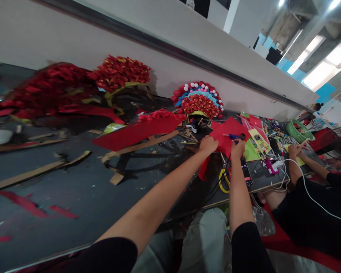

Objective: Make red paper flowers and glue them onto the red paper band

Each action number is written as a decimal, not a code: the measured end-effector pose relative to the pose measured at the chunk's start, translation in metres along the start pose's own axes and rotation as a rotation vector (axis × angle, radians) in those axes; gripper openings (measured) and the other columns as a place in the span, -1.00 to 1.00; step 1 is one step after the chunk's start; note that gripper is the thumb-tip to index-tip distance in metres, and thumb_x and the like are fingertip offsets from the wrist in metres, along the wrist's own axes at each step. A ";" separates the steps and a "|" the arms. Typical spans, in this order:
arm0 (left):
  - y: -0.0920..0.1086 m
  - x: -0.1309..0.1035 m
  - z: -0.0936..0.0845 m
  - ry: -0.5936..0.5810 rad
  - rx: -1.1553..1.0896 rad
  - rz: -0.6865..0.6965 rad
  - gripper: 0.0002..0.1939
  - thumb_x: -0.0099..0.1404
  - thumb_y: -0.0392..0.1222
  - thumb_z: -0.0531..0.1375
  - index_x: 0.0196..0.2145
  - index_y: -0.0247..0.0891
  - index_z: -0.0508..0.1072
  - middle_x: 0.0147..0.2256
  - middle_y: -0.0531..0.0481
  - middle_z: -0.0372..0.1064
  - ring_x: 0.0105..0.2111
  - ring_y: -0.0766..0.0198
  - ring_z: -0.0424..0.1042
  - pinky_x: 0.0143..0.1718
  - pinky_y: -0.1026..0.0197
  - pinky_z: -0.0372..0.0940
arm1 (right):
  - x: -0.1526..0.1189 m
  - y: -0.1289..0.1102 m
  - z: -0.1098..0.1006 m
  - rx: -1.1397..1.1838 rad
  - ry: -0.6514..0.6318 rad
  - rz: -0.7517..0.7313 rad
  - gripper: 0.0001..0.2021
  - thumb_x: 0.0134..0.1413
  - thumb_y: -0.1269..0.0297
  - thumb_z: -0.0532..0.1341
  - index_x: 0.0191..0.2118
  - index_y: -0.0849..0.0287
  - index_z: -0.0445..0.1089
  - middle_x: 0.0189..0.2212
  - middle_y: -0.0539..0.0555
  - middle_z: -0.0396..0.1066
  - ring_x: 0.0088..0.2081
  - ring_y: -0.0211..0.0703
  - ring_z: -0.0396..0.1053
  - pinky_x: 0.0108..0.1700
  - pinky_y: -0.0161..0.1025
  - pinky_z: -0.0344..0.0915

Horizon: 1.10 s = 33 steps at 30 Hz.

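Observation:
My left hand (208, 145) is at the left edge of a red sheet (226, 129), its fingers closed on that edge. In my right hand (238, 148) is a blue glue gun (230, 136) with a black cord; its nozzle points left over the sheet. Yellow-handled scissors (224, 181) lie below the sheet, partly behind my right forearm. A phone (246, 172) with a lit screen sits just right of that forearm. Behind the sheet stands a headdress (200, 104) with red, blue and white pompoms. The fingertips of my left hand are partly hidden.
A long red strip (139, 132) and cardboard strips (142, 146) lie to the left. Red ruffled pieces (122, 72) rest against the wall. On the right are a green basket (299, 129), a pink power bank or phone (271, 166), white cables and another person's hands (295, 150).

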<state>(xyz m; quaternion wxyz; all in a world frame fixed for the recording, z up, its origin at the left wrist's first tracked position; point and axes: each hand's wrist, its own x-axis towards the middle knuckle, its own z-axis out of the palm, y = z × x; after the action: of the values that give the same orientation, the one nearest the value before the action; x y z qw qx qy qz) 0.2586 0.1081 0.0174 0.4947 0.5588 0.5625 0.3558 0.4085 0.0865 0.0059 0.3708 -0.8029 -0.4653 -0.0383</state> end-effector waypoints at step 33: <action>-0.039 -0.162 -0.053 0.192 -0.483 0.168 -0.60 0.23 -0.09 0.06 -0.07 -0.32 0.48 0.00 -0.16 0.37 0.04 0.11 0.31 0.11 0.09 0.16 | 0.001 -0.001 -0.017 -0.002 0.001 -0.099 -0.86 0.01 0.31 0.17 -0.33 0.26 0.41 -0.31 0.17 0.36 -0.24 -0.09 0.26 -0.12 -0.20 0.14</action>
<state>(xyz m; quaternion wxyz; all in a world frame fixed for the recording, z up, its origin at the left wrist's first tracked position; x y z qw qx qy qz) 0.1784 -0.0474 0.0201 0.5268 0.4331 0.4575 0.5706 0.4131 0.0769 0.0192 0.3680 -0.7790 -0.5044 -0.0576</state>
